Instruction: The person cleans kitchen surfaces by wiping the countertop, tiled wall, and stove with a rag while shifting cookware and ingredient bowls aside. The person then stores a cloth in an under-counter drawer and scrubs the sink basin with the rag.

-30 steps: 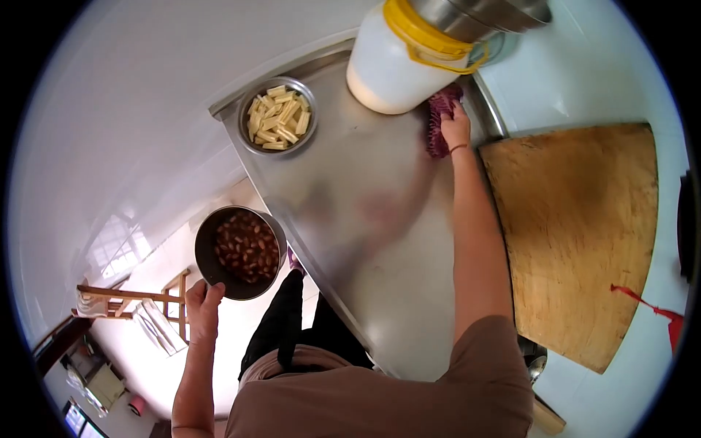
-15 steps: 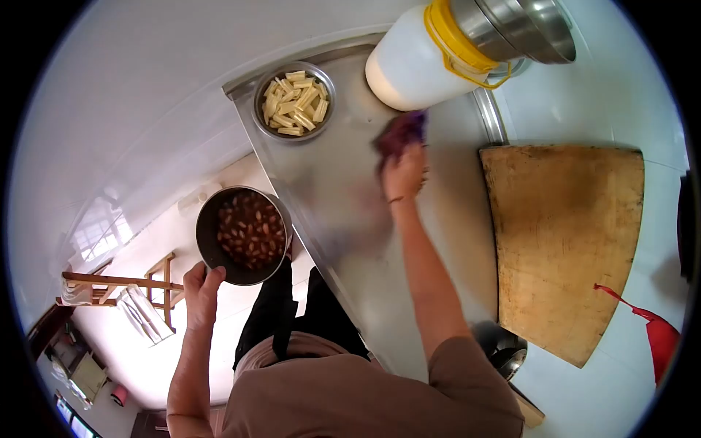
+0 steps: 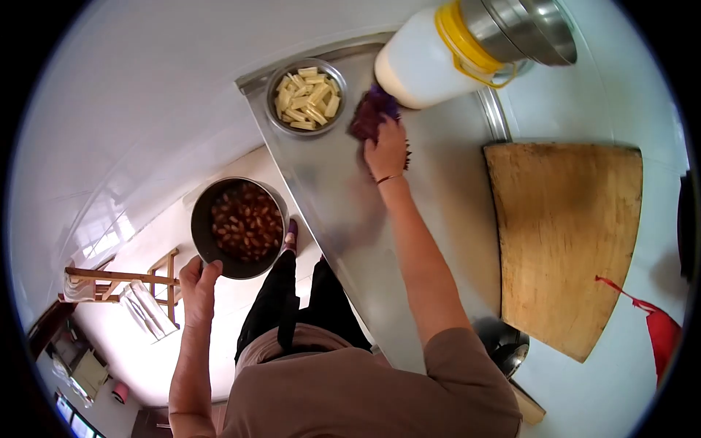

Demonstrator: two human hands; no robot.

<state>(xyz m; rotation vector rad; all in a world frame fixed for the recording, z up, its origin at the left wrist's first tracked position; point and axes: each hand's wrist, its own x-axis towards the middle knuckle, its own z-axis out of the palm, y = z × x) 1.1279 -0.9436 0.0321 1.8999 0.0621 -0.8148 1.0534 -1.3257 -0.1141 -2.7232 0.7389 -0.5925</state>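
Observation:
My left hand (image 3: 200, 286) grips the edge of a dark round pot (image 3: 202, 241), off to the side of the counter; any handle is hidden by my fingers. Inside the pot are peanuts or beans (image 3: 250, 223) in a reddish-brown liquid. With my right hand (image 3: 387, 152) I press a crumpled maroon and purple cloth (image 3: 371, 117) onto the steel counter (image 3: 350, 212). The cloth lies between a metal bowl (image 3: 339, 120) of pale cut sticks (image 3: 310, 95) and a white bucket (image 3: 415, 66) with a yellow rim.
Metal bowls (image 3: 526, 29) sit at the bucket's yellow end. A large wooden cutting board (image 3: 566, 241) leans along the right wall, near a red bag (image 3: 661, 339). On the floor side stands a wooden rack (image 3: 157, 281) with a cloth over it.
My right hand and the cloth have moved left across the counter, towards the bowl of pale sticks. My left hand still holds the pot, which has shifted slightly in view.

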